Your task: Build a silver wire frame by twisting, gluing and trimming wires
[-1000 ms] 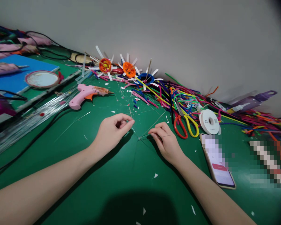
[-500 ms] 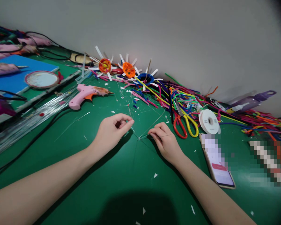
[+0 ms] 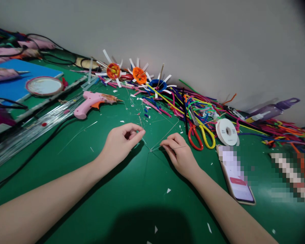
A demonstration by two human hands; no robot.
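Observation:
Several thin, pale wires point(image 3: 165, 136) meet at a small joint point(image 3: 150, 150) just above the green tabletop and spread outward from it. With thumb and fingertips pinched, my left hand point(image 3: 123, 139) grips one wire on the upper left of the joint. My right hand point(image 3: 179, 150) pinches another to the right, and its loose end sticks out past the fingers. The wires are so fine that their full shape is hard to make out. Beyond my right hand lie scissors point(image 3: 202, 137) with one red and one yellow handle.
A pink hot glue gun point(image 3: 91, 103) lies left of my hands, its cord trailing forward. Paper-petalled flowers point(image 3: 139, 75) and a heap of pipe cleaners point(image 3: 205, 105) line the wall. At right are a white spool point(image 3: 227, 131), a phone point(image 3: 236, 176) and a purple bottle point(image 3: 266, 110).
Both hands keep the same pinch and almost the same place. Only a very slight shift of the view shows.

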